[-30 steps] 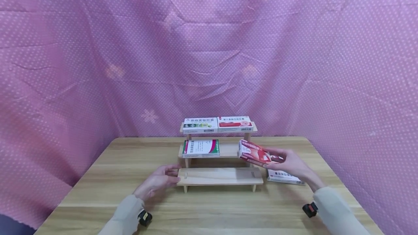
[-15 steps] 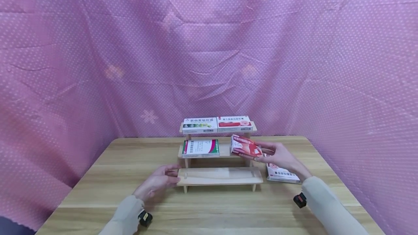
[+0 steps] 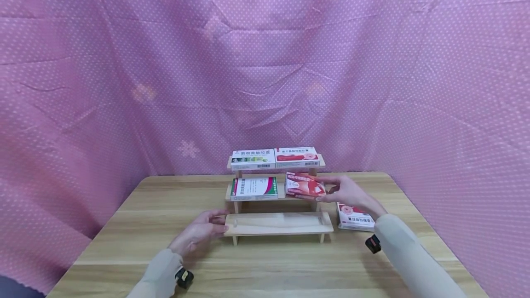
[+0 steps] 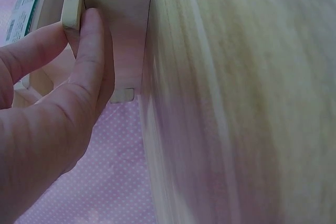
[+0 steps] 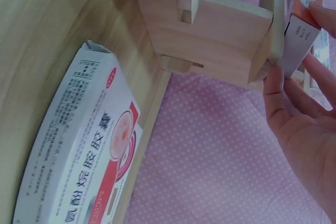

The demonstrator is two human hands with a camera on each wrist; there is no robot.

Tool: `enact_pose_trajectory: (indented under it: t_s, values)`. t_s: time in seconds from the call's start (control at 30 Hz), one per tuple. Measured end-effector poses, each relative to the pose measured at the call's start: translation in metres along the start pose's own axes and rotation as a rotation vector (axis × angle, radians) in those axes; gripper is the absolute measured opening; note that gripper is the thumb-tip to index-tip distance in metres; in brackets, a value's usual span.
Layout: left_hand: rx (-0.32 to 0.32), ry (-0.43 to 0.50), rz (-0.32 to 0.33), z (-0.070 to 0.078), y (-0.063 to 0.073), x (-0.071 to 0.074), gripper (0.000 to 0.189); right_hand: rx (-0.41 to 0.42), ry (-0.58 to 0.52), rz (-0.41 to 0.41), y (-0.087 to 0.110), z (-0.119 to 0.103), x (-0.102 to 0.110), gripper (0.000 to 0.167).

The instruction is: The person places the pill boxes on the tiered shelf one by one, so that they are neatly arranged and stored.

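In the head view, my right hand [image 3: 349, 194] grips a red medicine box [image 3: 304, 185] by its right end, on the right part of the middle tier of a wooden step rack [image 3: 277, 224]. The right wrist view has the fingers around the white end of this box [image 5: 300, 38], close against the shelf edge. My left hand [image 3: 202, 230] pinches the left end of the bottom tier between thumb and fingers, as the left wrist view also has it [image 4: 79, 85]. Beside the red box lies a white and green medicine box [image 3: 254, 187].
On the top tier sit a white and green box [image 3: 253, 157] and a white and red box [image 3: 296, 156]. White and red medicine boxes [image 5: 89, 145] lie on the wooden table [image 3: 265, 270] right of the rack. A pink dotted cloth [image 3: 265, 59] hangs behind.
My right hand has moved left with the red medicine box, from right of the rack onto the middle tier, and the box has levelled. The left hand stays on the bottom tier.
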State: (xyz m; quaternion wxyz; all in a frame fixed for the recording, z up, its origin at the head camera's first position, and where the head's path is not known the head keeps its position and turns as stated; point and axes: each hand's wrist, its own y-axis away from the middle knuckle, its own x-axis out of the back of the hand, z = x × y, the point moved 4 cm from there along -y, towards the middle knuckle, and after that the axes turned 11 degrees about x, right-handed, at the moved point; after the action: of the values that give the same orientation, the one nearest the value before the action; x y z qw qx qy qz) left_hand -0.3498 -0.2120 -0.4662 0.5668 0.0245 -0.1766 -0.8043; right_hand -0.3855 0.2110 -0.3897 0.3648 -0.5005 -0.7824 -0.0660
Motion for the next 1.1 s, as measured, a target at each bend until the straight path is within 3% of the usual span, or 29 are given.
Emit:
enact_pose_trajectory:
  t_s: [0.67,1.1]
  values:
    - [0.016,-0.003,-0.006,0.001,0.000,0.001,0.067,0.004,0.053,0.042,-0.007,-0.001,-0.012,0.066]
    - [0.005,-0.004,0.001,0.000,0.001,0.001,0.065,-0.032,0.010,0.070,-0.011,0.000,-0.019,0.064]
